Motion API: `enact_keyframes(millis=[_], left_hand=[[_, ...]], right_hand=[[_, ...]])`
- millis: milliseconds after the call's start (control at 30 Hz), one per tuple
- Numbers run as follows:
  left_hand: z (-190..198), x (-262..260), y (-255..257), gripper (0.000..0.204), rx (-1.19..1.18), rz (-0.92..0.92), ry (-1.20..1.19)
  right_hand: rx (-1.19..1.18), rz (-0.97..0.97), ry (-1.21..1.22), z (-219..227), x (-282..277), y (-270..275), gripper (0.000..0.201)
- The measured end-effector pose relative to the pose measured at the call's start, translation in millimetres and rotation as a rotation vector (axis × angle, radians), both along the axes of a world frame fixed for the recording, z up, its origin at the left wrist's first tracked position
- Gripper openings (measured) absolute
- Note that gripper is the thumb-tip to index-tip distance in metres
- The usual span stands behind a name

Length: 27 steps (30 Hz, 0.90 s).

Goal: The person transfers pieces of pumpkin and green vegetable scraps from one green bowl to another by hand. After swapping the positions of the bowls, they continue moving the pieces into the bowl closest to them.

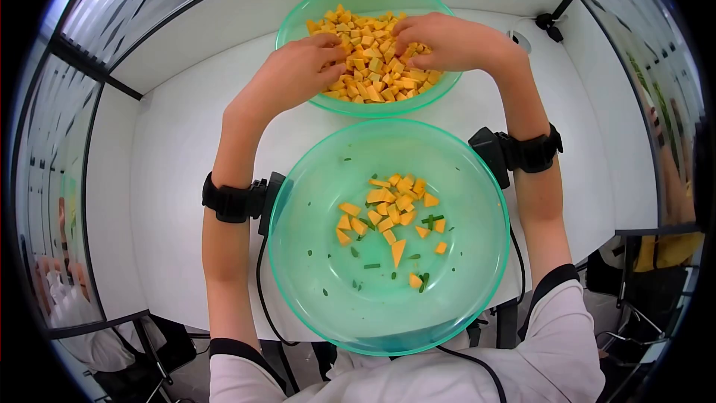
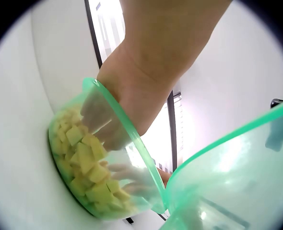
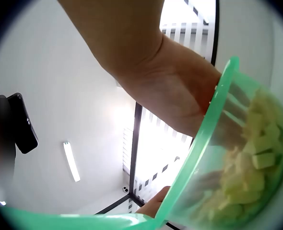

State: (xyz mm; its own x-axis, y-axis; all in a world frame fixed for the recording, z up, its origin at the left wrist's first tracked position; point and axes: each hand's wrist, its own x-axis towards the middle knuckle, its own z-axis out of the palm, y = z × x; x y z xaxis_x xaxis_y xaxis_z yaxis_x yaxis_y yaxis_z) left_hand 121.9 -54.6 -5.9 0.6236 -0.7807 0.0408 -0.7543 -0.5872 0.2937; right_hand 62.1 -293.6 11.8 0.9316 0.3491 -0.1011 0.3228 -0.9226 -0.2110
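Observation:
Orange-yellow cubes (image 1: 373, 52) fill the far green bowl (image 1: 298, 11). Over its left side the left hand (image 1: 292, 75) has bent fingers touching the cubes; the right hand (image 1: 447, 41) does likewise from the right, fingertips among the pieces. Whether either hand pinches any cube cannot be made out. Through the bowl wall in the left wrist view, the left fingers hang beside the heaped cubes (image 2: 86, 155). In the right wrist view the right hand (image 3: 180, 91) reaches over the rim, above the cubes (image 3: 252, 167).
A near green bowl (image 1: 313, 283) holds several scattered orange pieces (image 1: 384, 205) and dark green bits (image 1: 424, 281), between the forearms. White table (image 1: 179, 142) surrounds both bowls, with low white walls (image 1: 201, 30) behind and at the sides. Black cables hang from the wrist cameras.

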Motion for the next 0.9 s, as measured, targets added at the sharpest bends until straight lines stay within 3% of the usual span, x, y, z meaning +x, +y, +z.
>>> enact_keyframes(millis=[300,900], left_hand=[[-7.9,4.0,2.6,0.032,-0.042,-0.022,-0.076],[-6.1,2.4,1.3,0.027,-0.101,0.008,-0.02]], right_hand=[[-0.04,-0.1,0.041,9.0,1.1,6.4,0.027],[0.054,-0.053,0.034,0.7,2.4,2.6,0.02]])
